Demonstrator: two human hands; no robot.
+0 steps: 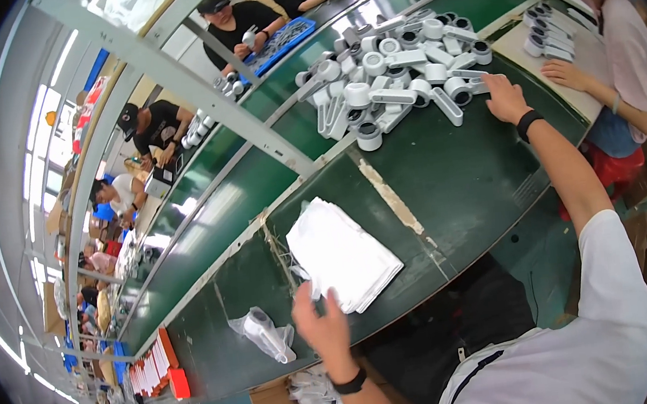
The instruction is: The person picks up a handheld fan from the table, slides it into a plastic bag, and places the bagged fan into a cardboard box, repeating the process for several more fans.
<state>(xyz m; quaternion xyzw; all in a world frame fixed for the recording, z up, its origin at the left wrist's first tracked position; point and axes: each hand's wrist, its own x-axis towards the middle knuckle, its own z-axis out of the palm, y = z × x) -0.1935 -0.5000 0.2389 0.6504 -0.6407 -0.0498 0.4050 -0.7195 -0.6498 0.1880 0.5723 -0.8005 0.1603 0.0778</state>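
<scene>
My right hand reaches to the right edge of a big heap of white and grey plastic housings, each with a round end and a long handle. Its fingers are stretched out beside the nearest pieces, with nothing seen in its grasp. Lower down, my left hand is at the near left corner of a stack of thin white plastic bags, thumb and fingers apart. To its left, one housing in a clear bag lies on the green bench.
A metal frame post rises behind the bench. An orange-red box of cards stands at its left end. Below the edge is a carton of bagged housings. At the right a co-worker handles housings; others sit across the line.
</scene>
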